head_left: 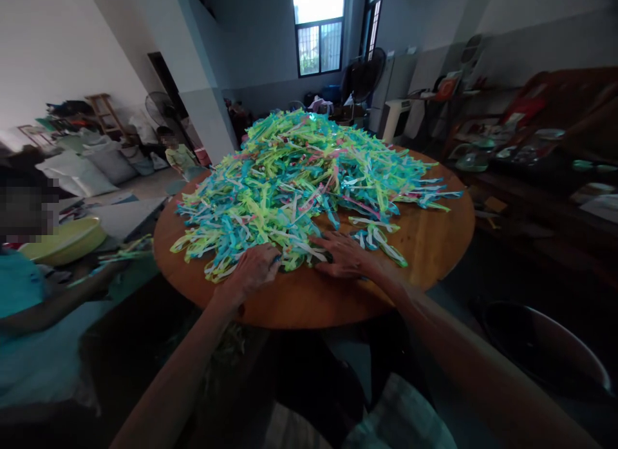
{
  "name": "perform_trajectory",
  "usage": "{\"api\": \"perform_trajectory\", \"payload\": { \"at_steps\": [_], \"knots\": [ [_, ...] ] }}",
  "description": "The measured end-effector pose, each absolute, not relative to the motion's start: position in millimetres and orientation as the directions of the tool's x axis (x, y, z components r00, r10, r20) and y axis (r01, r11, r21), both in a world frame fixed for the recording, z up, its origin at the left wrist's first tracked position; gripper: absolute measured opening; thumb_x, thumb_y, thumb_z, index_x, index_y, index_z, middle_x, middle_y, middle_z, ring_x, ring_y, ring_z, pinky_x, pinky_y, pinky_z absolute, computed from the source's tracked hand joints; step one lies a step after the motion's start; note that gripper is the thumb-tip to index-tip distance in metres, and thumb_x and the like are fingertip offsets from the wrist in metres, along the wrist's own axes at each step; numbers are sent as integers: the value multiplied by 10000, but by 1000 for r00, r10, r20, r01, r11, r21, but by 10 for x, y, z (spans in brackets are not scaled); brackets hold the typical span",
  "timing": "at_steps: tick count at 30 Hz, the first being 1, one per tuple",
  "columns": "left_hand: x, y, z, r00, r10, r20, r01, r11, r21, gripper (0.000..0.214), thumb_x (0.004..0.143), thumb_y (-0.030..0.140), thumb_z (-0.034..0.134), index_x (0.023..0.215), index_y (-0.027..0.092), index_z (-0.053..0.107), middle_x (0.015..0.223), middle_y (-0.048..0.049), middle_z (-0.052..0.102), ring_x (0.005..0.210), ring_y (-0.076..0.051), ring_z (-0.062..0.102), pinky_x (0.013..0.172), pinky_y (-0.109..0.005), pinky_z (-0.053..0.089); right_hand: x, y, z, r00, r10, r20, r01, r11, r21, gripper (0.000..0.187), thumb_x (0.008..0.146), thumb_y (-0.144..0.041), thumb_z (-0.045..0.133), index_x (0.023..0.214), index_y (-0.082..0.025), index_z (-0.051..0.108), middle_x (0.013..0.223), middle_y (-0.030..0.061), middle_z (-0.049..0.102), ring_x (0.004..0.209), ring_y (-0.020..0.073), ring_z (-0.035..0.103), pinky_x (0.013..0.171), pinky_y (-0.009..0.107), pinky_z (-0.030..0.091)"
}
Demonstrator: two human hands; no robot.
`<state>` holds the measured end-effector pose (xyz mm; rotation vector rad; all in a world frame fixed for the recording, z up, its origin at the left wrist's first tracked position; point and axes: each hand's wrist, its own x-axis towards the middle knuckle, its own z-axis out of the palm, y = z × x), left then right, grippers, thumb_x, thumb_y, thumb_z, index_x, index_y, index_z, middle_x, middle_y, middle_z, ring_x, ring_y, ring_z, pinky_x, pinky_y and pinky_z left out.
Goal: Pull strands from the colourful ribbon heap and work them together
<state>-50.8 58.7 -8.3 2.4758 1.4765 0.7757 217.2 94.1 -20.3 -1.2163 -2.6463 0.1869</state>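
A big heap of thin plastic strips [309, 172] in yellow-green, blue, white and pink covers much of a round wooden table [299, 310]. At the near edge of the heap, my left hand [255, 267] is closed, knuckles up; a small bluish bit shows by its fingertips, too small to name. Just to its right, my right hand [342, 256] reaches in with fingers stretched apart, its fingertips touching the nearest strips. Beside that hand a small loose bunch of strips [379, 236] lies on the wood, apart from the main heap.
To the left a person in a blue top [22, 288] handles similar strips, near a yellow basin [67, 239]. A child [178, 152] is farther back by white sacks [109, 162]. A dark tub [545, 346] stands low at the right, below a wooden bench [555, 107].
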Motion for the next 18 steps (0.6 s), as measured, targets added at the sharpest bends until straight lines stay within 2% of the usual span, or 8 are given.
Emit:
{"api": "perform_trajectory", "payload": {
  "at_steps": [3,5,9,11,18],
  "knots": [
    [-584,600,-15,327,869,372,752,-478,455,86,787,204,609,753,186,687,706,-24,608,665,-167,537,663,-295,382,2162,969,-269,-620,765,176,739,644,-198,642,899,-432,618,1490,-233,468,1456,171,510,1298,361,517,1071,504,401],
    [-631,613,25,268,889,371,701,-444,558,110,800,251,617,781,183,701,698,-18,625,647,-157,544,634,-276,384,2141,974,-301,-612,767,194,744,641,-188,602,911,-409,598,1478,-242,485,1438,158,528,1277,341,534,1071,490,400],
    [-672,629,33,128,940,316,502,-336,797,231,805,392,660,776,167,707,660,-6,623,568,-129,530,535,-239,378,2085,947,-349,-573,786,230,773,612,-166,562,920,-376,570,1460,-227,512,1422,156,535,1277,324,527,1095,470,370],
    [-669,612,7,65,959,276,395,-279,876,266,784,424,696,763,159,705,618,3,601,519,-115,507,498,-230,376,2058,925,-380,-553,791,262,786,599,-150,542,922,-360,555,1448,-230,526,1411,152,543,1273,329,523,1093,473,366],
    [-692,431,-86,-135,965,225,118,-210,971,264,709,395,789,764,147,717,641,2,634,563,-110,560,561,-229,461,1997,909,-468,-489,793,364,811,567,-145,488,921,-281,497,1401,-224,564,1356,126,577,1246,324,510,1061,448,374]
  ]
}}
